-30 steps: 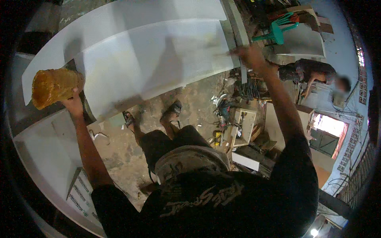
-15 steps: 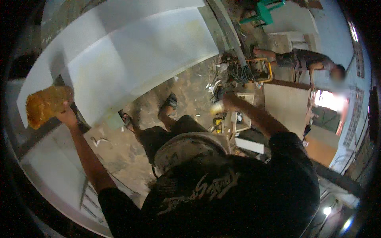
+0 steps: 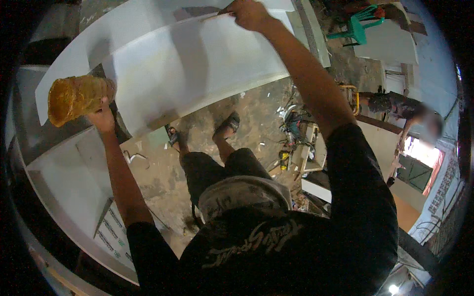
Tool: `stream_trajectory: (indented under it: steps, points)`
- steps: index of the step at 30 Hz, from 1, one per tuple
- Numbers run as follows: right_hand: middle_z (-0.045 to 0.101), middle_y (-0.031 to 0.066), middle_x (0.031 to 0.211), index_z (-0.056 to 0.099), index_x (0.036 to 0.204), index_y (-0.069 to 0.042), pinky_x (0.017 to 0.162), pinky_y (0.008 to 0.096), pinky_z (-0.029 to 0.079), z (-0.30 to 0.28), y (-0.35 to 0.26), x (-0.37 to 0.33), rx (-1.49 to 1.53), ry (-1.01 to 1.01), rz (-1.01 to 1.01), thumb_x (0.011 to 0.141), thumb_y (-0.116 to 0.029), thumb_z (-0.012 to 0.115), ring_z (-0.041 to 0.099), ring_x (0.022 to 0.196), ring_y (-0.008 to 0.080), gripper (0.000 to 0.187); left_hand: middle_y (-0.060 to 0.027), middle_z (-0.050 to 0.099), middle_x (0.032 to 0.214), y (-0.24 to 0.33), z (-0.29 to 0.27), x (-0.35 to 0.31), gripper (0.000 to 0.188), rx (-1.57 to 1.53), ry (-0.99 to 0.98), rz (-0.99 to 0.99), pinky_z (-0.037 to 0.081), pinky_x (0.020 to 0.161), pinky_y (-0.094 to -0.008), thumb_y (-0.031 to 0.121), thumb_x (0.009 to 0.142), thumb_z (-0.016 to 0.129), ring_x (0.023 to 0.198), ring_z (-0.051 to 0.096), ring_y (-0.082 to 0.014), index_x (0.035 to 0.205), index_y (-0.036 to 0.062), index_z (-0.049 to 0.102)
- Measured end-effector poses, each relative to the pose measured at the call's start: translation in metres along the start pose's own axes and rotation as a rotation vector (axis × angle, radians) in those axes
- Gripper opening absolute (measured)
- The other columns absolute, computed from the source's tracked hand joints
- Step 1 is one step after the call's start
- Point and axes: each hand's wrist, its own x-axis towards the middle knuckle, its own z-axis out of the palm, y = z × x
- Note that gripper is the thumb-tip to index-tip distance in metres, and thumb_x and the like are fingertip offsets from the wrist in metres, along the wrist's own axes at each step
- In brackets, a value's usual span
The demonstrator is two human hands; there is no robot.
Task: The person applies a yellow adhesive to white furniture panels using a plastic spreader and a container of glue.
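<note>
In the head view, the near white panel (image 3: 237, 64) is taken as the landmark. Just off its left end, an amber, thickly coated container (image 3: 74, 101) is held by the left hand (image 3: 102, 117). The container is tipped onto its side, with its wide mouth turned away from the panel and its narrower end brought close to the panel's left edge. The left grip is clamped on the container's side near that narrower end; whether any weight is borne from below cannot be told.

Above the far edge of the panel, toward its right end, the right hand (image 3: 249, 15) is held with the arm outstretched. The right grip is closed on a thin, flat piece (image 3: 216, 17), whose kind cannot be made out. Behind the panel, a far white panel (image 3: 143, 22) is laid alongside it, and shadows are cast across both.

On the person's side of the panel, sandalled feet are planted on the stained floor (image 3: 163, 182). Right of the feet and below the panel's right end, a yellow-and-black tool (image 3: 283, 159) is seen beside a pale wooden frame (image 3: 316, 145). Well to the right of the panel, a green chair (image 3: 359, 27) and a co-worker (image 3: 395, 104) are seen.
</note>
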Motion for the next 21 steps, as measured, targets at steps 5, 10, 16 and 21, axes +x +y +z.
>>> stream_trajectory:
  steps: [5,10,16,21]
  points:
    - [0.066,0.0147,0.105,0.071,0.109,-0.021,0.074,0.0529,0.053,0.068,-0.072,-0.155,0.099,-0.027,-0.077,0.083,-0.013,0.056,0.066,0.095,0.0348,0.031,-0.0195,0.059,0.123,0.021,-0.005,-0.004,0.063,-0.029,-0.067,-0.087,0.046,0.096,-0.0424,0.024,0.081,0.078,0.110,0.058,-0.0315,0.128,-0.0053,0.047]
    - [0.068,0.0141,0.110,0.062,0.126,-0.019,0.095,0.0460,0.047,0.111,-0.093,-0.337,-0.020,-1.010,-0.062,0.081,-0.007,0.054,0.064,0.106,0.0340,0.047,-0.0169,0.061,0.118,0.057,-0.004,0.006,0.060,-0.332,-0.033,-0.077,0.050,0.092,-0.0390,0.018,0.077,0.081,0.105,0.061,-0.0269,0.123,-0.0048,0.051]
    - [0.069,0.0100,0.102,0.070,0.114,-0.025,0.084,0.0457,0.053,0.008,-0.097,-0.135,0.134,0.233,-0.112,0.079,-0.011,0.060,0.065,0.100,0.0291,0.039,-0.0144,0.065,0.112,0.063,-0.006,0.009,0.061,-0.490,-0.179,-0.074,0.052,0.091,-0.0371,0.014,0.073,0.085,0.101,0.064,-0.0241,0.121,-0.0037,0.051]
    - [0.071,0.0070,0.099,0.072,0.107,-0.025,0.076,0.0440,0.056,-0.025,-0.212,0.006,0.125,0.136,0.114,0.079,-0.012,0.061,0.068,0.094,0.0276,0.032,-0.0142,0.065,0.109,0.047,-0.006,0.011,0.061,-0.639,-0.179,-0.135,0.052,0.088,-0.0364,0.015,0.073,0.085,0.101,0.064,-0.0223,0.120,-0.0033,0.051]
